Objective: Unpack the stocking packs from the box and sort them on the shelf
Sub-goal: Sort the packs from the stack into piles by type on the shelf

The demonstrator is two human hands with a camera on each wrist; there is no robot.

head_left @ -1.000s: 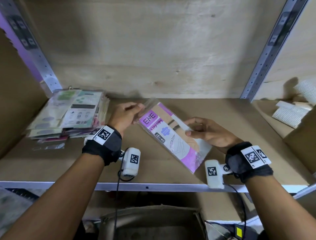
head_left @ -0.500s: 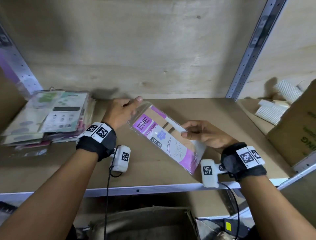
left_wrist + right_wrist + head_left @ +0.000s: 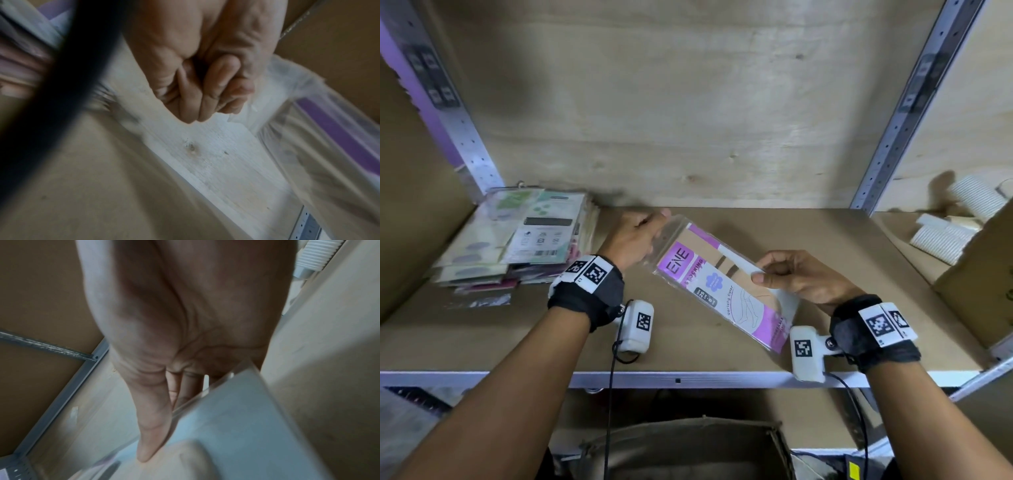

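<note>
A purple and white stocking pack in clear plastic, marked ENE, is held tilted just above the brown shelf board. My left hand pinches its clear top edge with curled fingers. My right hand grips the pack's right side, thumb on top and fingers underneath. A pile of sorted packs lies at the shelf's left end, close to my left hand. The open cardboard box sits below the shelf's front edge.
Perforated metal uprights stand at the back left and right. White ribbed rolls and a cardboard carton fill the bay to the right. A plywood back wall closes the shelf. A metal rail edges the front.
Both hands keep hold of the pack. My left hand's forefinger, stretched out half a second ago, now curls over the pack's top edge. The camera view has swung slightly.
</note>
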